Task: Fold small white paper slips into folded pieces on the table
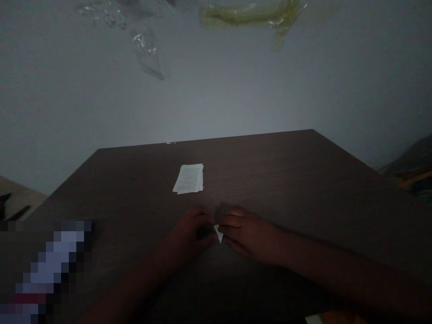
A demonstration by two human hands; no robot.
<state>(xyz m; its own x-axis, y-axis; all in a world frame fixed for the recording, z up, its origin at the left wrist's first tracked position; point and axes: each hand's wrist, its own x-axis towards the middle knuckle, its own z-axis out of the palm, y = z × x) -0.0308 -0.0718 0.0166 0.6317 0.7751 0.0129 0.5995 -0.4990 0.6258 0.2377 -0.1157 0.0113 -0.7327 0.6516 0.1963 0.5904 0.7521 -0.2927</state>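
Dark table (pixel 270 175), dim light. Person's right hand (pixel 254 235): fingers close together, at a small white paper triangle (pixel 219 233) between both hands. Left hand (pixel 191 231): curled, fingertips beside it; whether either pinches, I cannot tell. Beyond: stacked printed sheets (pixel 189 178), then pale wall (pixel 219 99).

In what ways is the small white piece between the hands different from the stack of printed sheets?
The small white piece is narrow and pointed; the stack of printed sheets is larger and roughly four-sided. The piece is between the left hand and right hand; the stack lies beyond both, untouched. Both look whitish.
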